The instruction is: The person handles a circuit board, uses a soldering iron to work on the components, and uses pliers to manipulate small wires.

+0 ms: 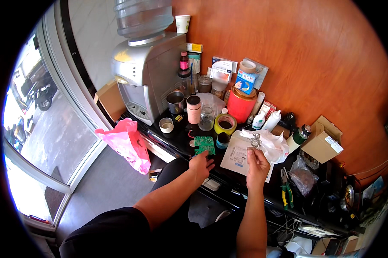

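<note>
My left hand [199,167] grips the lower edge of a green circuit board [204,143] near the table's front edge. Beside the board's left side are a small round piece [192,143] and a short red wire. My right hand [257,165] is raised over a white printed sheet [235,155], thumb and fingertips pinched on a small silvery tangle of metal [256,139], too fine to name. Behind that tangle lies a crumpled white plastic bag [274,148]. A small dark-blue jar [223,139] and a yellow tape roll [225,123] stand between the two hands, farther back.
A water dispenser [149,73] stands at the back left, near a pink bag [127,146]. A pink tumbler [194,109], glass jar [207,117] and red canister [241,105] line the back. Pliers [286,189], a clear bag [303,175] and an opened cardboard box [322,139] lie right.
</note>
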Demonstrator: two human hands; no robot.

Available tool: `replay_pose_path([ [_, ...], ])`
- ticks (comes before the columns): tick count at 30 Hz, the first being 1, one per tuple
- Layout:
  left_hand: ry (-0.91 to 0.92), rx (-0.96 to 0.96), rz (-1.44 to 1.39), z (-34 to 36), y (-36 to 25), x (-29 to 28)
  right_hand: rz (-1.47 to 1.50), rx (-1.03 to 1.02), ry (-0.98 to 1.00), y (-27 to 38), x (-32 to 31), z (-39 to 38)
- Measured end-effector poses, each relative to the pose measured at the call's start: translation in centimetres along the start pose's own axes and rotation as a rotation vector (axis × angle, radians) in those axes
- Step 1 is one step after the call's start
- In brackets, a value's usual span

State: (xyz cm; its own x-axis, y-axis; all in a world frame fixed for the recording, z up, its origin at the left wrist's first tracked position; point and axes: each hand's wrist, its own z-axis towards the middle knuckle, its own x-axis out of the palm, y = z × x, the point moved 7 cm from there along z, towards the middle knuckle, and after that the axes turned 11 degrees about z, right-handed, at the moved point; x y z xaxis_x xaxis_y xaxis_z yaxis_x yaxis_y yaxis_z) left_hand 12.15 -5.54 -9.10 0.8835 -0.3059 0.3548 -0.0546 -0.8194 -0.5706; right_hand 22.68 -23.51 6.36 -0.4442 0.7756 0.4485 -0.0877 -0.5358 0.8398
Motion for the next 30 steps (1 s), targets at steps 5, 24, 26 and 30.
replay_pose_path([
  [5, -0.100, -0.022, -0.004, 0.0, -0.1, 0.2, 0.018, -0.012, 0.003, 0.1, -0.1, 0.1],
  [24, -0.078, -0.012, -0.036, -0.1, 1.5, -0.2, 0.060, 0.010, -0.009, -1.3, 0.0, 1.2],
  [26, -0.058, -0.068, -0.006, -0.5, 1.8, 0.0, 0.043, 0.038, -0.014, -1.7, 0.4, 1.3],
  [30, -0.015, -0.143, 0.016, -1.2, 2.2, 0.5, -0.008, 0.093, -0.038, -2.1, 1.3, 1.3],
])
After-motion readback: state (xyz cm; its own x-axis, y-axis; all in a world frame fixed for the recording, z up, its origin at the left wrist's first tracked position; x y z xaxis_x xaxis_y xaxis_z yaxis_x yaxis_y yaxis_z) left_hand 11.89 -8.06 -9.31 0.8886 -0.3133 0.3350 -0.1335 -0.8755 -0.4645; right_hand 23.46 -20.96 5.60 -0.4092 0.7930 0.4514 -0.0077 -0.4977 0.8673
